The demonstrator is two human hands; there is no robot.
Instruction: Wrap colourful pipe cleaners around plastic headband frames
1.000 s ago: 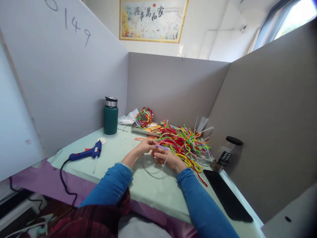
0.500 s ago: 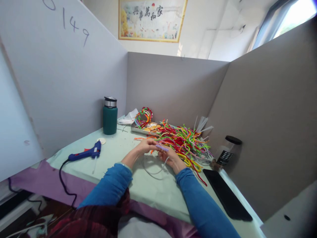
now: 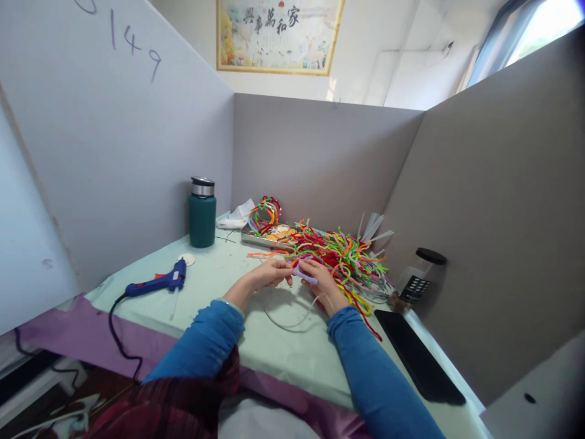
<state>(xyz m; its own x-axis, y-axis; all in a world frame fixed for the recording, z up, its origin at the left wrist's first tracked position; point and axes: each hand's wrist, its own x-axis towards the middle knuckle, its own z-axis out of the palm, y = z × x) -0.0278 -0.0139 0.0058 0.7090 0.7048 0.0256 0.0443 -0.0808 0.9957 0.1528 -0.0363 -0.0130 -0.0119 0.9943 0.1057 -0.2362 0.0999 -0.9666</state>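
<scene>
A short lilac pipe cleaner [image 3: 305,277] is pinched between my two hands above the table. My left hand [image 3: 270,274] has its thumb and fingertips closed at the left end of it. From the other side my right hand [image 3: 323,285] grips it with thumb and forefinger. Below them a thin grey hoop [image 3: 289,330] curves down from between the hands; its upper part is hidden by the fingers. Just behind lies a large pile of coloured pipe cleaners [image 3: 340,259], mostly red, green, orange and yellow.
A metal tray [image 3: 260,241] at the back carries small pieces, with colourful hoops [image 3: 265,216] above it. On the left are a blue glue gun [image 3: 158,282] with its cord and a green bottle [image 3: 202,216]. On the right, a black flat object [image 3: 418,356] and a clear jar [image 3: 415,280].
My right hand has turned and moved slightly, its thumb and fingers now over the lilac pipe cleaner, which tilts more downward to the right. The grey hoop has shifted slightly right.
</scene>
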